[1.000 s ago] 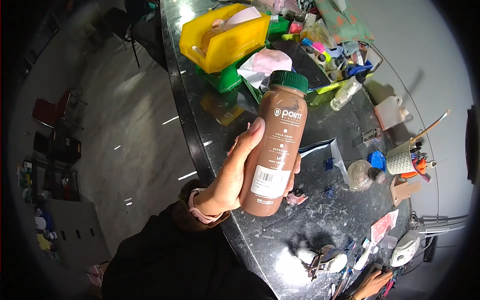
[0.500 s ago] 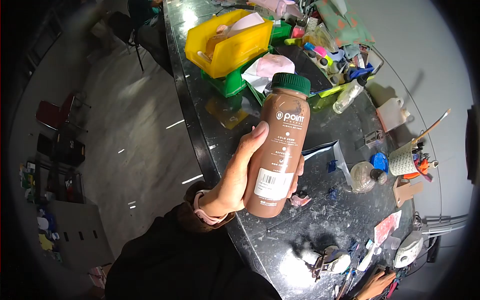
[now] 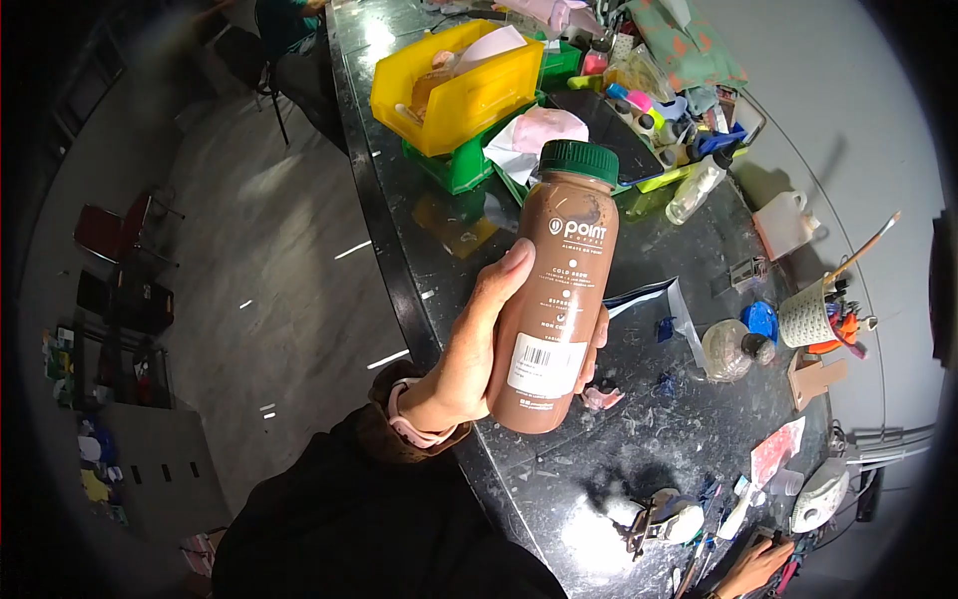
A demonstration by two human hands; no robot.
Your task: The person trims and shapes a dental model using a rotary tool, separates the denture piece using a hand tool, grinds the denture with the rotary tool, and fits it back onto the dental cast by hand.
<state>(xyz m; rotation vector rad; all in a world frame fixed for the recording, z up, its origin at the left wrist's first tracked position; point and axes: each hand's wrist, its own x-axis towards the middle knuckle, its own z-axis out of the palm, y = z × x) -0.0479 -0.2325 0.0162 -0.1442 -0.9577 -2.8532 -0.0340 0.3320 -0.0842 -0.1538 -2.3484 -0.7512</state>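
Note:
My left hand (image 3: 484, 329) comes up from the lower left, a pink band at its wrist. It is wrapped round a plastic bottle (image 3: 554, 299) of brown drink with a dark green cap and white print. The thumb presses the bottle's left side, and fingertips show at its right. The bottle is tilted slightly, its white barcode label facing me. At the bottom right edge, my right hand (image 3: 756, 569) is small and partly cut off. Its fingers curl over something dark on the table that I cannot make out.
A yellow bin (image 3: 454, 85) sits over a green bin (image 3: 459, 165) on the black table (image 3: 519, 479). Paint bottles, a clear bottle (image 3: 699, 190), a white jug (image 3: 785, 222) and a brush holder (image 3: 804, 317) line the wall side. Another person (image 3: 289, 25) is at the far left.
The bottle and my left hand stay nearly still, shifting only very slightly in view. The background has slid a few pixels right. My left hand's grip is unchanged.

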